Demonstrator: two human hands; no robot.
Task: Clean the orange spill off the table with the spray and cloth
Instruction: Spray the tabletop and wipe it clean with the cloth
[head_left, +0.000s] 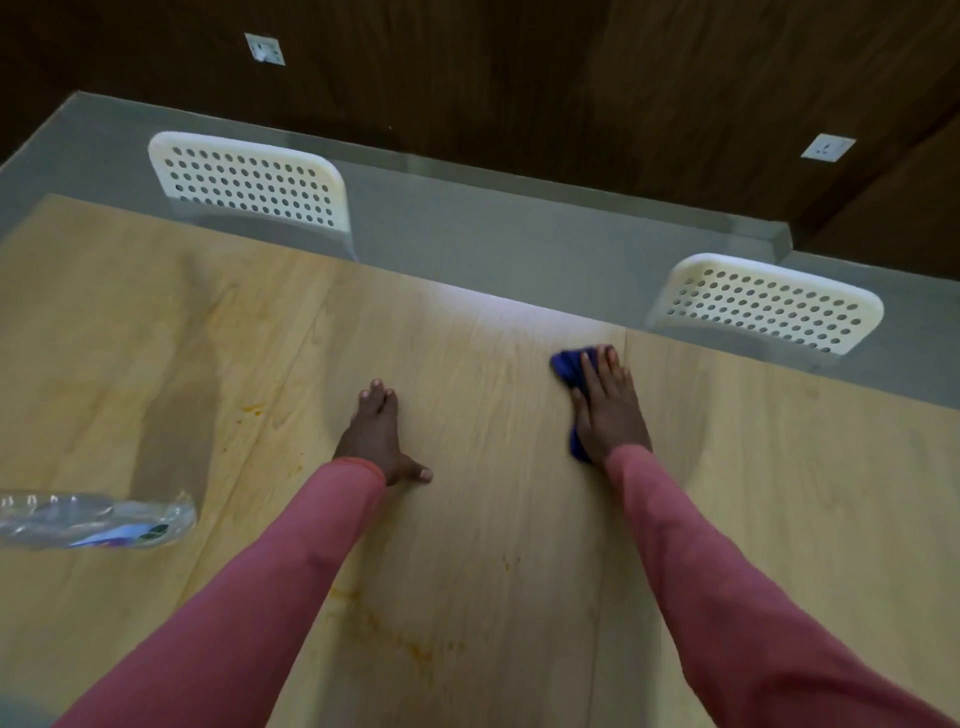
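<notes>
On the light wooden table (467, 415), my right hand (608, 405) lies flat with straight fingers on a blue cloth (566, 366), pressing it down near the far edge. My left hand (376, 434) rests flat on the bare wood, fingers straight and thumb spread. Faint orange smears (395, 639) streak the wood between my forearms, and smaller orange specks (254, 410) lie left of my left hand. A clear plastic bottle (98, 522) lies on its side at the left edge; no spray head shows on it.
Two white perforated chair backs (249, 182) (769, 304) stand along the table's far side over a grey floor (493, 228). A dark wood-panelled wall with two sockets (265, 49) (827, 148) rises behind.
</notes>
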